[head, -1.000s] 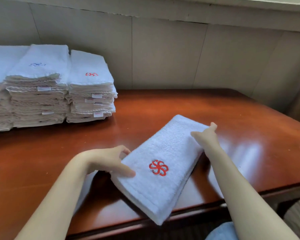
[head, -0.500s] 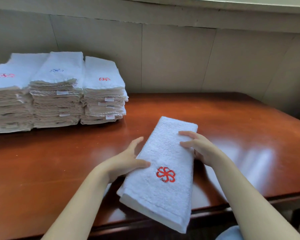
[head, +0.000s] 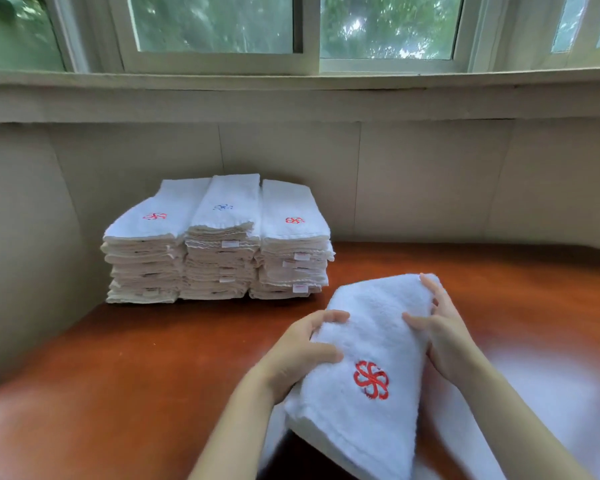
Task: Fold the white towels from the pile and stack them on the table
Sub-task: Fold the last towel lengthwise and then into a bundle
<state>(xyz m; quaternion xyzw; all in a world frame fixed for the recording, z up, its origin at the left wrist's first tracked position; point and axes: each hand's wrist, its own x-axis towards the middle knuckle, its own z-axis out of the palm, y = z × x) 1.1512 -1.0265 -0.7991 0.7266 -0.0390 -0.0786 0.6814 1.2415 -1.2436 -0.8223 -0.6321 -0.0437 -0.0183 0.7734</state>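
A window (head: 215, 26) with pale frames runs across the top of the frame, with blurred green trees (head: 388, 22) behind its glass. Below it a beige ledge (head: 291, 98) spans the full width. A panelled wall (head: 430, 181) fills the middle band.

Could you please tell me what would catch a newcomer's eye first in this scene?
First, the folded white towel with its red emblem, gripped near centre between the left hand and right hand. Behind it, three stacks of folded towels stand far left on the wooden table, against the wall beneath a window.
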